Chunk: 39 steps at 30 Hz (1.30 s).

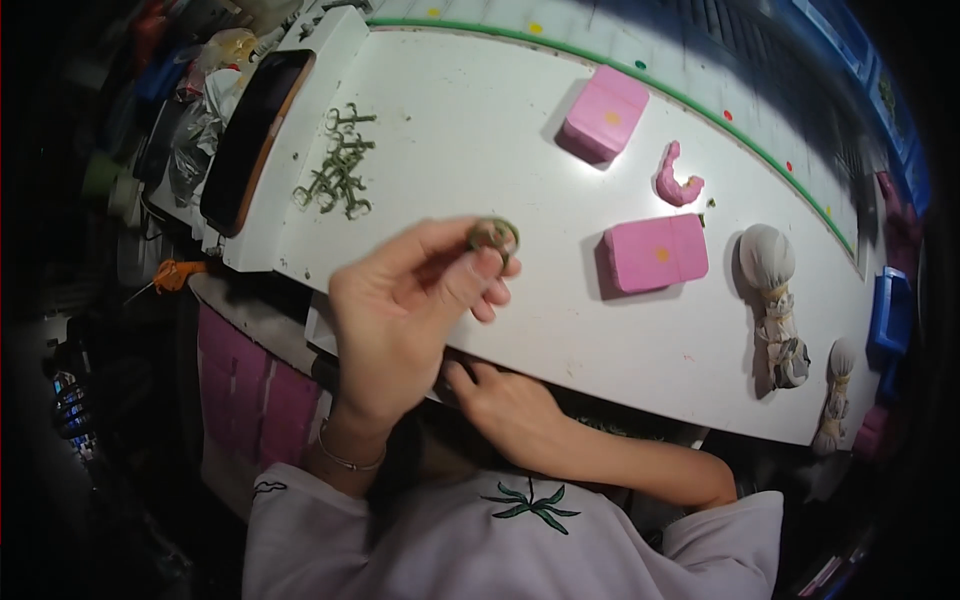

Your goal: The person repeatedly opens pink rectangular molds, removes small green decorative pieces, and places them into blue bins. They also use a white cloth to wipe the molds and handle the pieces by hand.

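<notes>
My left hand (400, 300), raised over the white worktop, pinches a small green ring-shaped piece (493, 236) between thumb and fingers. Its exact kind is too small to tell. Low at the worktop's front edge is my right hand (510, 412), its fingertips partly hidden by shadow and the edge, so I cannot see what they touch. Beyond my left hand lies a loose pile of small green branched pieces with ring-like ends (338, 172).
Two pink blocks (655, 252) and a pink curved lump (680, 180) sit on the white worktop (470, 120). Two tied cloth-wrapped pouches (768, 260) lie at the right. A phone (258, 140) rests at the left, near an orange-handled tool (178, 274). A green strip (600, 57) edges the back.
</notes>
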Motion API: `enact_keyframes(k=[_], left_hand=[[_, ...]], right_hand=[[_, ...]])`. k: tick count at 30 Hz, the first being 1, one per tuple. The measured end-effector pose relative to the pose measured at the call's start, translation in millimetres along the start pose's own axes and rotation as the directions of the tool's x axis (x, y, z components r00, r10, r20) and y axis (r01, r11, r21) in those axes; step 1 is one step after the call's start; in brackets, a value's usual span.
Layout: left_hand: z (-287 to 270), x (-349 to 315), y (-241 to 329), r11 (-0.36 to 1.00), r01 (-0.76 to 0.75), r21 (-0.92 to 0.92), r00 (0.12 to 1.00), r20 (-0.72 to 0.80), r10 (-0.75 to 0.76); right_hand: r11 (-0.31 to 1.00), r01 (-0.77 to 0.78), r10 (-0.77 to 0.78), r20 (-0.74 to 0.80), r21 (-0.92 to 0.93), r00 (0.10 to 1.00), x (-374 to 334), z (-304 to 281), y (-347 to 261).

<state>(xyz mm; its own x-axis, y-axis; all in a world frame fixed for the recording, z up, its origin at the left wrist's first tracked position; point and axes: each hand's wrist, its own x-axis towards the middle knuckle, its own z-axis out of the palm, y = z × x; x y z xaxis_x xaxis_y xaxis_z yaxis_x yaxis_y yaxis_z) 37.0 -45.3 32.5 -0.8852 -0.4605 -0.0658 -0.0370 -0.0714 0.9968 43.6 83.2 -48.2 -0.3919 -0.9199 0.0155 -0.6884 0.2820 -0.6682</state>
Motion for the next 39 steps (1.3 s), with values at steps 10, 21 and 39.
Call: enact_keyframes(k=[10,21,39], left_hand=[[-9,-11,-1,0.980,0.093,-0.174,0.979,0.193,-0.058],[2,-19,6,0.990,-0.053,-0.134,0.967,0.239,0.084],[18,-19,6,0.988,-0.146,-0.041,0.956,0.250,0.152]], right_hand=[[0.872,-0.112,0.041,0.157,0.477,0.987,17,2,6],[0.876,-0.035,0.284,-0.456,0.481,0.843,-24,-155,-32],[0.994,-0.059,0.098,-0.477,0.095,0.874,-20,-164,-15]])
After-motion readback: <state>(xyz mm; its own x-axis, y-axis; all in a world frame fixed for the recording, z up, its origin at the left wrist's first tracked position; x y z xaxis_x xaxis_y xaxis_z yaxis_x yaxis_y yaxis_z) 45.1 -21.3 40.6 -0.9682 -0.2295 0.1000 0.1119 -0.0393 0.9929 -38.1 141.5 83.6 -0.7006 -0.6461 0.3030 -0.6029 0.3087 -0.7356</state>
